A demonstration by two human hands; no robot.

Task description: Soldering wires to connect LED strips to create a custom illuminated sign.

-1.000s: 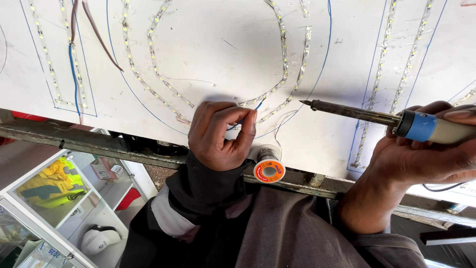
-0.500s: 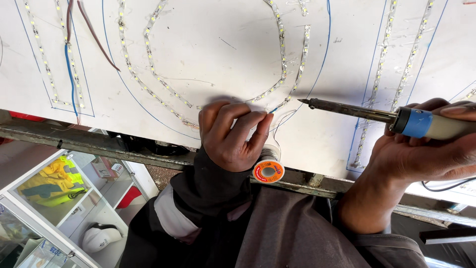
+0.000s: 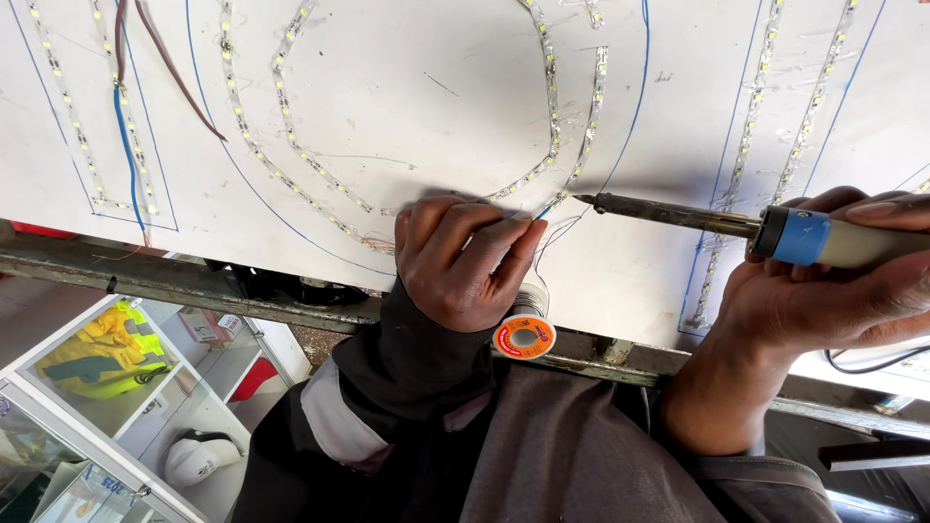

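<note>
Both hands moved in since before. Left hand [image 3: 465, 257] pinches a thin wire [image 3: 544, 208] on the white surface [image 3: 436, 97]; right hand [image 3: 823, 291], fist closed around the soldering iron [image 3: 678, 213], has its tip just beside it

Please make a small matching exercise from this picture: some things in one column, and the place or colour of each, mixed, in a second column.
1. soldering iron
2. solder spool
3. white helmet
4. yellow vest

a. orange, just below the left hand
b. lower shelf of the cabinet
c. held in the right hand
d. upper shelf, under glass

Pairs: 1-c, 2-a, 3-b, 4-d

Bright even daylight, sharp focus, soft shadows.
</note>
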